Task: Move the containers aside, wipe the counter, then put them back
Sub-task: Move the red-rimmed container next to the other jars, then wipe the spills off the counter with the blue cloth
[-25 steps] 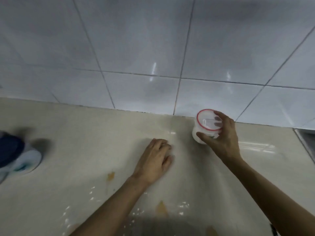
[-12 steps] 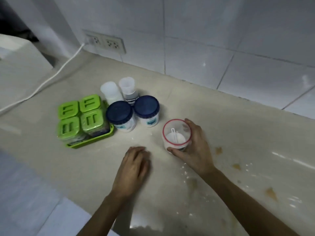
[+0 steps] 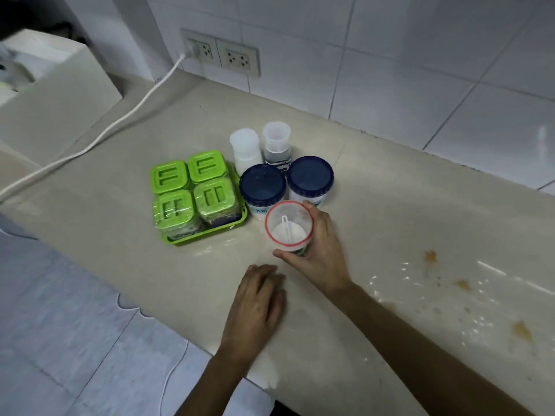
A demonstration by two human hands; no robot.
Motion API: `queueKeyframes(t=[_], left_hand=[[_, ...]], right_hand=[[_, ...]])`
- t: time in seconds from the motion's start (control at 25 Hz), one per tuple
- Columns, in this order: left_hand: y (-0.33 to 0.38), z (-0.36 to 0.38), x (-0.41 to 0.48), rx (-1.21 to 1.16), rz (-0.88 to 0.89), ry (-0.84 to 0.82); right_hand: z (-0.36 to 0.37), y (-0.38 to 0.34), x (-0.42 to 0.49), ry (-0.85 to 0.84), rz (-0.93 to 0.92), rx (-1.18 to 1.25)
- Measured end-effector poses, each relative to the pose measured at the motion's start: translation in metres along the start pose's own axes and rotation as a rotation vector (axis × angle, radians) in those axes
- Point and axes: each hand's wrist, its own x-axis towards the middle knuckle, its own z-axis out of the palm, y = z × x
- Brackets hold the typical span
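My right hand (image 3: 319, 256) grips a clear jar with a red rim (image 3: 288, 225), white powder and a small spoon inside it. The jar stands right in front of two blue-lidded tubs (image 3: 262, 187) (image 3: 310, 178). Behind those are a white shaker (image 3: 244, 147) and a clear-capped bottle (image 3: 276, 144). To their left a green tray (image 3: 210, 235) carries several green-lidded jars (image 3: 189, 187). My left hand (image 3: 255, 307) lies flat on the beige counter (image 3: 390, 211), palm down, holding nothing.
Orange stains (image 3: 431, 256) and white specks mark the counter to the right. A white cable (image 3: 120, 124) runs from the wall sockets (image 3: 220, 55) to a white appliance (image 3: 45, 94) at the far left. The counter's front edge drops to a tiled floor (image 3: 75, 340).
My right hand has carried the red-rimmed jar leftward across the counter and now has it beside the blue-lidded tubs. The view swung left with it. My left hand stayed flat on the counter.
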Motion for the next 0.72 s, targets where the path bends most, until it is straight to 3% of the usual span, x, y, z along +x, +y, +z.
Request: queueKeyframes(t=[0.16,0.32,0.72], left_hand=[[0.009,0.007,-0.002,-0.033,0.021,-0.033],[0.045,0.026,-0.009,-0.086,0.104,-0.128],[0.228,0.120,-0.024,-0.137,0.668,-0.341]], right_hand=[[-0.015,0.005,-0.024,0.002,0.050,-0.036],[-0.064,0.033,-0.102,0.105,0.129,-0.131],[-0.220,0.117,-0.317,0.460,0.514,-0.249]])
